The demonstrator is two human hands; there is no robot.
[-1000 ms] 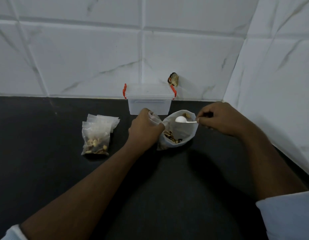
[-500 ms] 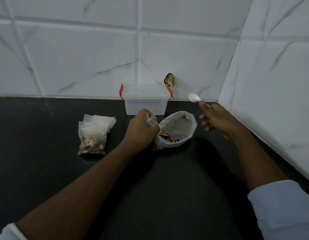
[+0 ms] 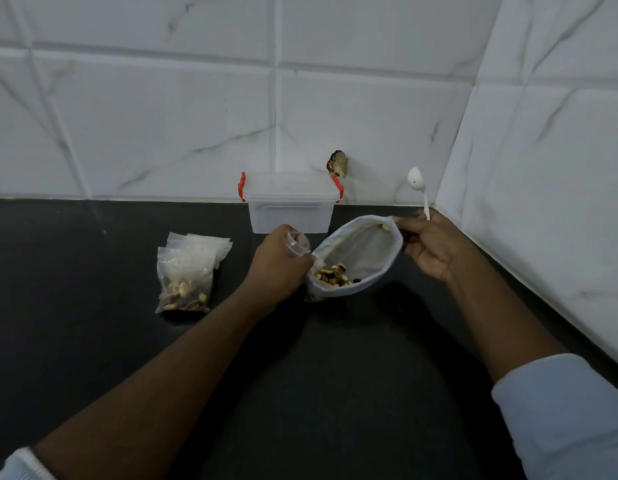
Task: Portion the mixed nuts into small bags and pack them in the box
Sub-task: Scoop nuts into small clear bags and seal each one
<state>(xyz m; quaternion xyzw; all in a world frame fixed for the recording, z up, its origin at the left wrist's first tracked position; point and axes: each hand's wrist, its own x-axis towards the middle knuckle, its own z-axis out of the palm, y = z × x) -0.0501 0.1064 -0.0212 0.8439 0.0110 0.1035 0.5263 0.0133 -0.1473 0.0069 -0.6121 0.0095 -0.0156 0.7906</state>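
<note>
Our left hand (image 3: 279,263) is gripping the nut bag (image 3: 369,249); right hand (image 3: 435,245) pinching its rim and spoon (image 3: 415,179); box (image 3: 290,214) behind.

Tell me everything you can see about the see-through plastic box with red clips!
The see-through plastic box is rectangular, with cloudy walls and a long groove across its front. Its flat lid is on, with a red clip at each end. It stands upright on the black counter, right by the white tiled wall. Nothing shows inside it. The left hand, gripping a small clear bag, is in front; whether they touch is unclear.
</note>
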